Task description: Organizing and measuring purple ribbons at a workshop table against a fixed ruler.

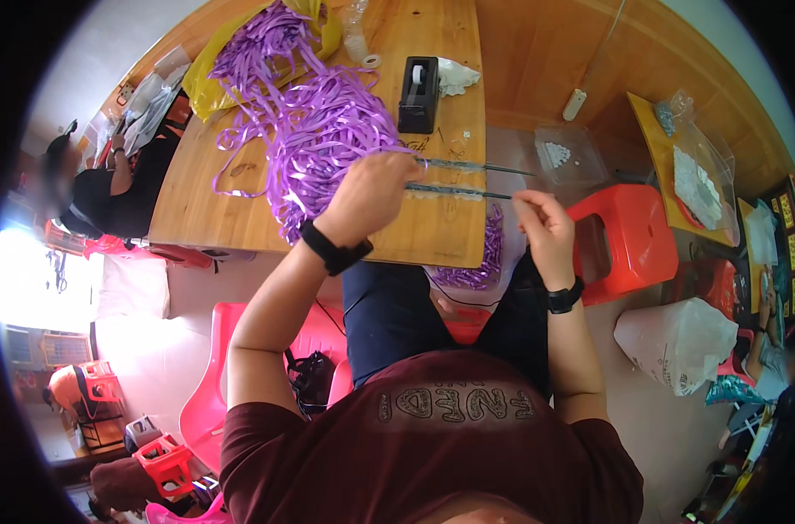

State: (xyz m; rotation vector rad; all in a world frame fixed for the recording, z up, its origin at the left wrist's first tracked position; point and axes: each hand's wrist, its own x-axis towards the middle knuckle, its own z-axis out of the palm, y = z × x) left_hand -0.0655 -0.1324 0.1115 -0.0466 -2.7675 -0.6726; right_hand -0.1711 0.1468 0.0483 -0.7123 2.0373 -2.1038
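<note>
A big tangled heap of shiny purple ribbons lies on the wooden table. My left hand is over the heap's right side, its fingers curled in, with a bit of purple ribbon showing at the fingertips. Two thin dark rods are taped down near the table's right edge and stick out past it, one behind the other. My right hand is off the table edge by the tip of the nearer rod. Its thumb and fingers are pinched together; what they hold is too small to make out.
A black tape dispenser stands behind the rods. The heap spills from a yellow plastic bag. Below the table edge, a clear container holds more purple ribbon pieces. A red stool and a white sack are at right. Other people sit nearby.
</note>
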